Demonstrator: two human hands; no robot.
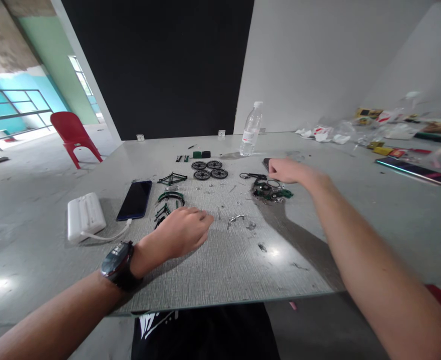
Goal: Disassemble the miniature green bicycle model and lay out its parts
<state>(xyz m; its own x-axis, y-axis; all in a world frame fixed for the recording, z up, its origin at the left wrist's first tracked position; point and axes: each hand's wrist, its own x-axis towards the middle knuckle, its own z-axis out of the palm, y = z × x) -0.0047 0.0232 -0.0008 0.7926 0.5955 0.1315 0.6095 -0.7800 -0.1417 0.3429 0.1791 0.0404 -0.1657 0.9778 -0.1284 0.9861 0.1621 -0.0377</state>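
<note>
Head view: curved green-black parts (173, 194) are lying beside our curled left hand (186, 229), four spoked wheels (202, 175) farther; a small-parts pile (268, 192) is lying beside our right hand (285, 171); whether either is gripping anything, we cannot tell.

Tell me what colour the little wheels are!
The wheels are black, as the head view shows.

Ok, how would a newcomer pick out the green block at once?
On the grey table, find the four spoked black wheels. Behind them sit a black block and, left of it, the green block, told apart from it by colour.
</note>
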